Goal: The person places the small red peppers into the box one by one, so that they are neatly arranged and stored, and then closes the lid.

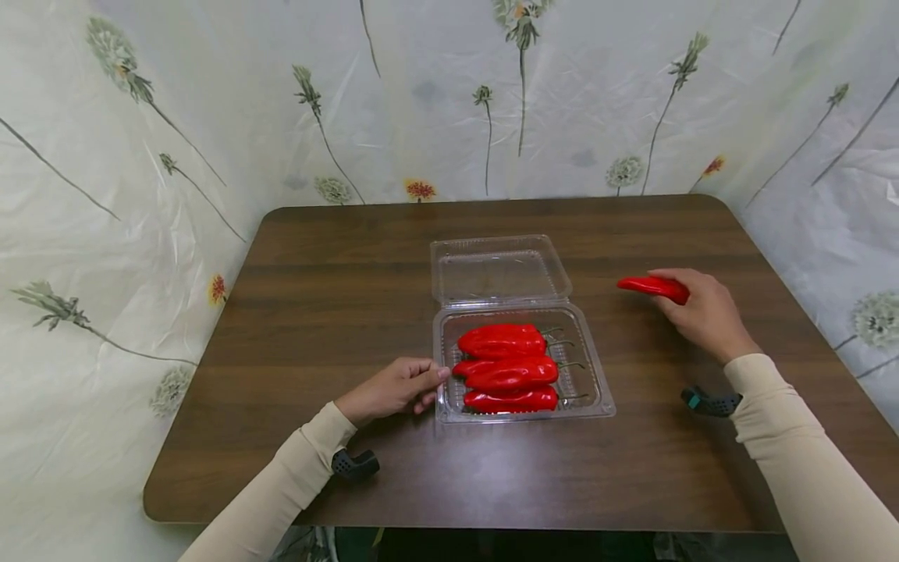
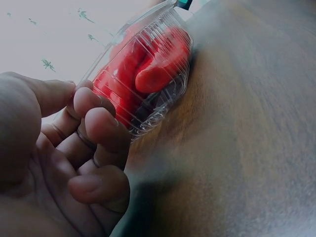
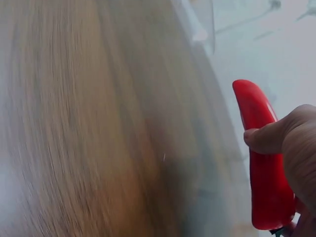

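Note:
A clear plastic clamshell container [image 1: 597, 402] stands with its lid folded back on the wooden table. Several red peppers [image 1: 513, 375] lie side by side in its base, green stems toward the right. At the container's left rim, my left hand [image 1: 396, 388] pinches the edge between thumb and forefinger, the other fingers loosely bent, as the left wrist view shows. To the right of the container, my right hand [image 1: 705, 312] grips another red pepper [image 3: 266, 182] above the table. Its tip points left in the head view; the palm covers part of it.
The raised lid [image 1: 499, 269] lies behind the container's base, toward the table's far side. Brown tabletop [image 1: 337, 289] stretches around the container. A floral plastic sheet [image 1: 435, 101] hangs behind and at both sides. Dark wrist devices [image 1: 354, 464] sit on both sleeves.

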Tool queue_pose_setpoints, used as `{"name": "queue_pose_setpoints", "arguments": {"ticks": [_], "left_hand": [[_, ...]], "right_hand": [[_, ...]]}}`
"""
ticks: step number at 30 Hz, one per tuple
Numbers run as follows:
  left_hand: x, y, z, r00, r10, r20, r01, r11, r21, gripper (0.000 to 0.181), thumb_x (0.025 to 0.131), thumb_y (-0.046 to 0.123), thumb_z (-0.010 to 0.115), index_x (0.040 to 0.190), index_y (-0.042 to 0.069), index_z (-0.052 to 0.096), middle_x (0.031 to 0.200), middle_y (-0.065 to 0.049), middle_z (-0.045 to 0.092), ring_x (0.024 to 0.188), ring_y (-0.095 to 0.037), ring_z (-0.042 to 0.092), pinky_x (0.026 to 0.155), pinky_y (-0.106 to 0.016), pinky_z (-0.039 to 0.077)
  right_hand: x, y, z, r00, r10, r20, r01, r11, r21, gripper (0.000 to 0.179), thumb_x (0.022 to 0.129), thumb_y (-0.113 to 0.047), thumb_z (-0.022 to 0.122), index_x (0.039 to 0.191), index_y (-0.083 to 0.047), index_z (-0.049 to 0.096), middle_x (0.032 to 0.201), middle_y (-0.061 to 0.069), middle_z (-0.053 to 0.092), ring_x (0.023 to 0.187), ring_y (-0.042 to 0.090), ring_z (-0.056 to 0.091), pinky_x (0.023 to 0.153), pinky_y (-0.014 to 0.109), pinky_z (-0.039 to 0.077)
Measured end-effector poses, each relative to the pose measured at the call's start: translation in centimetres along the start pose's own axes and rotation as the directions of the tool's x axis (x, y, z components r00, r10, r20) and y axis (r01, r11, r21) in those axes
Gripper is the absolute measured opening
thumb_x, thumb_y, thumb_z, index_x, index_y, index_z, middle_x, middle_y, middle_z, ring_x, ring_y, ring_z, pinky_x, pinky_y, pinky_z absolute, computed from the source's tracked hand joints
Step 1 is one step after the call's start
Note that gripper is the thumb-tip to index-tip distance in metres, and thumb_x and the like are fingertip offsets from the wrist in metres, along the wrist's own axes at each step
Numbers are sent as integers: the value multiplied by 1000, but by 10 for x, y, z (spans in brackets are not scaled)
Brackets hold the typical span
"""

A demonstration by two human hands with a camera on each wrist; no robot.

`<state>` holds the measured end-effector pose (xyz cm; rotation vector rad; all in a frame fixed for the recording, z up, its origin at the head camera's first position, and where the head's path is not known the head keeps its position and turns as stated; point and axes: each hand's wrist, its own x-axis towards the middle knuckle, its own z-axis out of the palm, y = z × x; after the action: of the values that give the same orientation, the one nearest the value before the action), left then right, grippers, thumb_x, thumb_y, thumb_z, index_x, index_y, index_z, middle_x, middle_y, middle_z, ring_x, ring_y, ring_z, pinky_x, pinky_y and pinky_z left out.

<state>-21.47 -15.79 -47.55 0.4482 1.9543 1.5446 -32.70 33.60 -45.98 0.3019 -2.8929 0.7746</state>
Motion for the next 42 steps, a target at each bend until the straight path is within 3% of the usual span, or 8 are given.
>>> {"name": "queue_pose_setpoints", "arguments": {"ticks": [18,23,32,42], "left_hand": [[-1,-1,-1,1000,-9,-9,9,1000,5,28,106,28,54,88,7,58,71,-2,55,63,-15,52,59,-25,45],[0,-2,0,1000,-3,-9,3,1000,-3,29,106,27,53,87,6,57,71,-2,54,62,-14,51,58,-24,44],[1,-1,2,999,24,-21,-24,1000,-14,32,106,26,53,84,3,56,69,-2,53,59,-14,49,56,-23,44],[0,-2,2,1000,12,-17,-13,1000,-28,30,106,24,53,86,2,56,69,-3,53,60,-14,49,56,-24,44]], "right_hand": [[-11,-82,-11,991,-135,1,135,990,49,48,90,-6,73,136,-14,63,130,17,62,108,37,52,83,55,45],[-13,-94,-10,982,-188,-18,189,981,54,48,88,-5,77,133,-14,65,127,15,64,108,35,53,82,53,45],[-19,-108,-8,976,-218,-11,218,975,53,49,86,-3,78,132,-14,66,126,11,65,104,31,55,79,50,49],[-29,-127,-3,961,-278,-1,277,959,63,52,83,-1,80,131,-16,66,124,7,66,104,25,56,76,47,55]]}}
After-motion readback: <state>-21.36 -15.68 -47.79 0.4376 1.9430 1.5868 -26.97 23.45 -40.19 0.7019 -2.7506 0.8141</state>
